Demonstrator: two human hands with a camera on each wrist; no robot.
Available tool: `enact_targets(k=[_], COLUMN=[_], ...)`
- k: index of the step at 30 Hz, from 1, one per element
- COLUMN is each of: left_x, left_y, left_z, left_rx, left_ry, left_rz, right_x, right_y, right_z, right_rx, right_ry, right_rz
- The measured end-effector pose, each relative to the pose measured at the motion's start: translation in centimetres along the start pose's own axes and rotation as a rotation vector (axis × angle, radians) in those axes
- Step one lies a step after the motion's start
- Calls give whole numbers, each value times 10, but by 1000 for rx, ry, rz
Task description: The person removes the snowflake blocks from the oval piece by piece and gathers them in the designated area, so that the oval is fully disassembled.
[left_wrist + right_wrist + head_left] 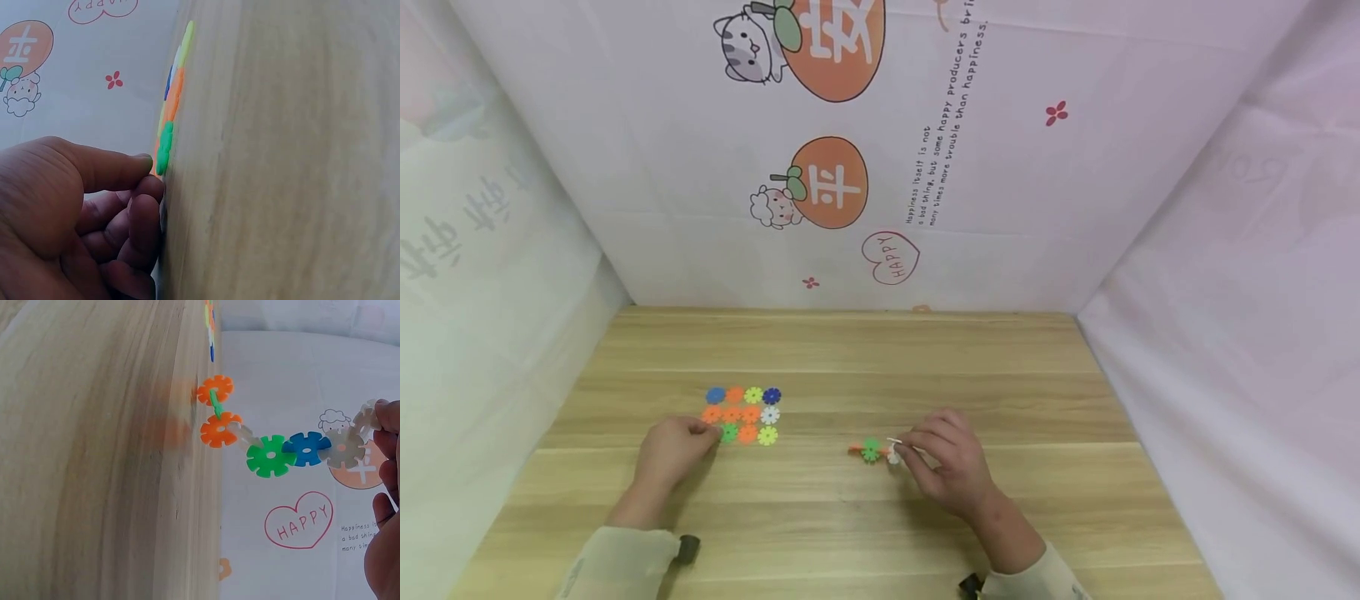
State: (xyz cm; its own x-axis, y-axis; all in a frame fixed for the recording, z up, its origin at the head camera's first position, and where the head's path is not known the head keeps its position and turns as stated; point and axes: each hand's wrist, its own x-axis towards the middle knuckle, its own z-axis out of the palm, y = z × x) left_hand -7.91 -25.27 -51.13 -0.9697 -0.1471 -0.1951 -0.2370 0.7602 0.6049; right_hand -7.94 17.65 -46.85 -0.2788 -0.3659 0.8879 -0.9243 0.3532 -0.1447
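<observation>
My right hand point(951, 458) pinches one end of a chain of linked snowflake discs point(271, 456). White discs are at the fingertips, then blue, green, white and orange ones in the right wrist view. The chain dips toward its orange far end point(215, 390), close to the tabletop. My left hand point(673, 450) is low at the near left corner of a block of loose discs, thumb and forefinger together beside a green disc point(165, 149). Those fingertips hide that corner, and I cannot tell whether a disc is between them.
The loose discs lie flat in three rows, among them a dark blue disc point(772, 396), a white disc point(770, 414) and a yellow disc point(767, 436). The wooden table point(850, 358) is enclosed by printed white cloth point(985, 267) at the back and both sides.
</observation>
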Motion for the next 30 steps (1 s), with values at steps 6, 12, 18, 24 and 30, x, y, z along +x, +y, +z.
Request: enact_targets(k=[6, 12, 18, 24, 30], left_x=[-4, -8, -14, -19, -24], left_y=[6, 23, 44, 67, 87], left_z=[1, 5, 10, 16, 22], left_rx=[-42, -93, -142, -156, -196], left_ry=[20, 56, 65, 63, 40], left_rz=[38, 115, 186, 254, 300], right_x=[0, 0, -1, -1, 0], right_y=[0, -1, -1, -2, -3], right_z=[-1, -2, -3, -3, -2], right_rx=[-3, 0, 2, -1, 0], right_ry=[-3, -12, -31, -39, -40], right_rz=[1, 3, 16, 20, 13])
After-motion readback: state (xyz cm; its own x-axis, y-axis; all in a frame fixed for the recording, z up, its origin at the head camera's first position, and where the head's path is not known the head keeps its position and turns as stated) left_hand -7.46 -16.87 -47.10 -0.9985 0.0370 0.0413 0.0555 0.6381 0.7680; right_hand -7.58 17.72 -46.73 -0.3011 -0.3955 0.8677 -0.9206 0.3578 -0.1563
